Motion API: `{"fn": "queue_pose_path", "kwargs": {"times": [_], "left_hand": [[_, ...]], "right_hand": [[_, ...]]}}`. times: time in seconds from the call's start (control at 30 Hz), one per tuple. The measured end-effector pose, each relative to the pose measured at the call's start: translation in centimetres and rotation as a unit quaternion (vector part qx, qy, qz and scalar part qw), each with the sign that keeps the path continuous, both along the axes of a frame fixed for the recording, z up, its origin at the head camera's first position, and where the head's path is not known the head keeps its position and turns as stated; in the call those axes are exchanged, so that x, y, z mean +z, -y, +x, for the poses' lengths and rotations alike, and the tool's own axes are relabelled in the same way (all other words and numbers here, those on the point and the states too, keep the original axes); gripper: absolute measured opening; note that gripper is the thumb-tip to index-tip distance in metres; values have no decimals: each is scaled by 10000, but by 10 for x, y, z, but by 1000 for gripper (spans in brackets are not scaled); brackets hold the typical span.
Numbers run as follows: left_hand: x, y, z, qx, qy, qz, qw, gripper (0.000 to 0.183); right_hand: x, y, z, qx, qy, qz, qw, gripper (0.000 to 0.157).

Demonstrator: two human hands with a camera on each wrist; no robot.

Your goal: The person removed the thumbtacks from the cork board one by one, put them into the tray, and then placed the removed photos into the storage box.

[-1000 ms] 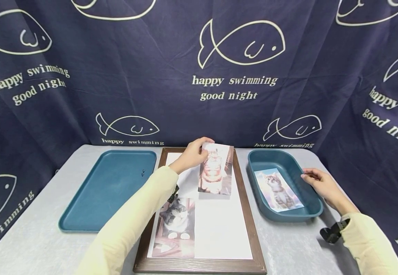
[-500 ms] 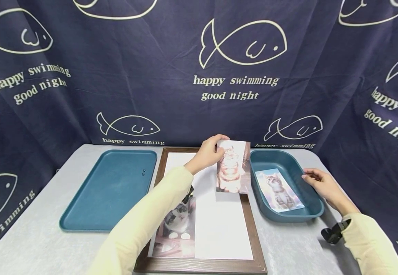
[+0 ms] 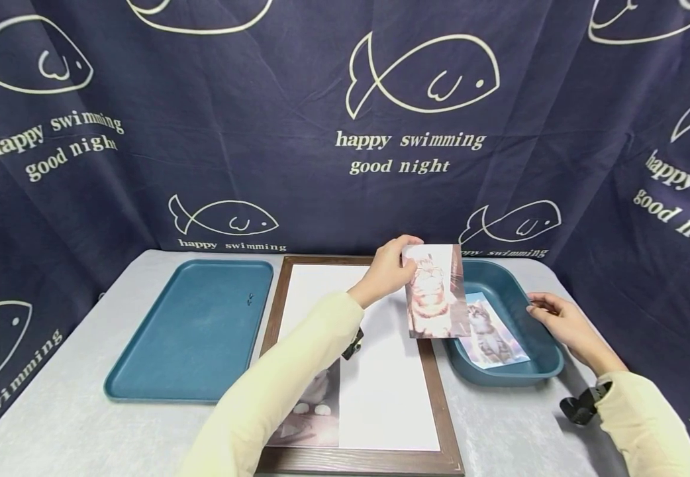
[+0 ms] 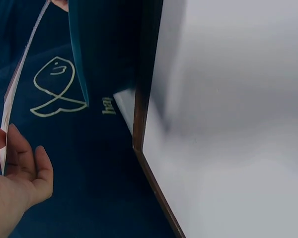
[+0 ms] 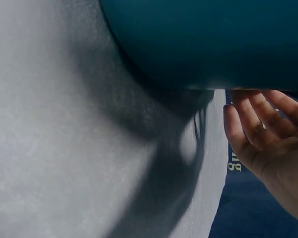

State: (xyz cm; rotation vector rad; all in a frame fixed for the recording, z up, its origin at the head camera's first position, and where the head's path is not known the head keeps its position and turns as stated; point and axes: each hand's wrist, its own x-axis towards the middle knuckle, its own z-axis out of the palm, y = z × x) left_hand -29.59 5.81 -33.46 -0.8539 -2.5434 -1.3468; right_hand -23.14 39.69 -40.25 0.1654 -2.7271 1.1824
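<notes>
My left hand (image 3: pixel 384 271) pinches the upper left edge of a photo of an orange cat (image 3: pixel 434 298), thumb on its face. The photo hangs upright above the frame's right edge and overlaps the blue bin (image 3: pixel 544 344) in the head view. Seen edge-on, the photo (image 4: pixel 15 91) sits between thumb and fingers in the left wrist view. My right hand (image 3: pixel 568 328) holds the bin's right rim; its fingers (image 5: pixel 260 119) lie against the outside wall in the right wrist view. Inside the bin lies a kitten photo (image 3: pixel 494 338).
A brown picture frame (image 3: pixel 449 424) with a white backing lies in the middle. A grey-and-white cat photo (image 3: pixel 315 424) lies in its lower left, partly hidden by my left sleeve. At left is a flat blue tray (image 3: pixel 193 331). A navy fish-print curtain (image 3: pixel 321 86) closes off the back.
My left hand has carried the orange cat photo rightward, from above the frame to the bin's left side. The right hand stays at the bin's rim.
</notes>
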Motion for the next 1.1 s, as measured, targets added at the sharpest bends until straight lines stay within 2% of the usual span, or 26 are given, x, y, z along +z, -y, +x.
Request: {"fn": "queue_pose_path", "kwargs": {"times": [0.33, 0.8, 1.1], "left_hand": [[-8, -25, 0, 180, -54, 170, 9997, 40], [-12, -49, 0, 773, -12, 211, 9968, 37], [-14, -61, 7, 943, 155, 228, 9952, 37]], "right_hand": [[-3, -3, 0, 49, -65, -38, 10000, 39], [-4, -3, 0, 29, -102, -85, 9999, 39], [-4, -1, 2, 92, -211, -120, 9997, 37]]}}
